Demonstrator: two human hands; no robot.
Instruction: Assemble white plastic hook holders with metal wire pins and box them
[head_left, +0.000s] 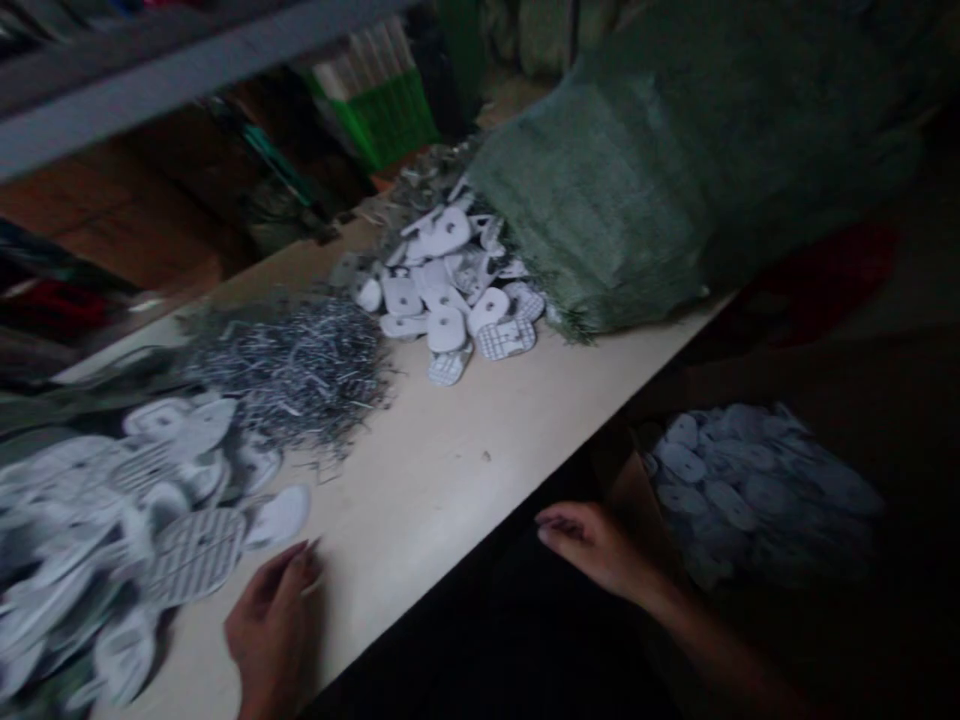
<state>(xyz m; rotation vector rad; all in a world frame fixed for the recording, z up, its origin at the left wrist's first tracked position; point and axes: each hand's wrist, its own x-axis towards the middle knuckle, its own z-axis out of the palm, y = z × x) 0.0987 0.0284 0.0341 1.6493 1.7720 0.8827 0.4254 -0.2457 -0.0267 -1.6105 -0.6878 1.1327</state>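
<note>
My left hand [274, 625], fingers loosely curled, cannot tell if gripping anything, lies just beside a heap of white ribbed plastic pads [97, 520] on the cream tabletop [420, 500]. Beyond: short grey metal staples [289, 370], more white pads [450, 290], a green woven sack [660, 190]. Right hand [600, 550] half-open, empty, near shadowed pads [750, 490].

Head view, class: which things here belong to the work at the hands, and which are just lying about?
At the hands: left hand beside white pieces on the table; right hand near shadowed white pieces.
Lying about: metal pins, green sack, green crate, shelf.
</note>
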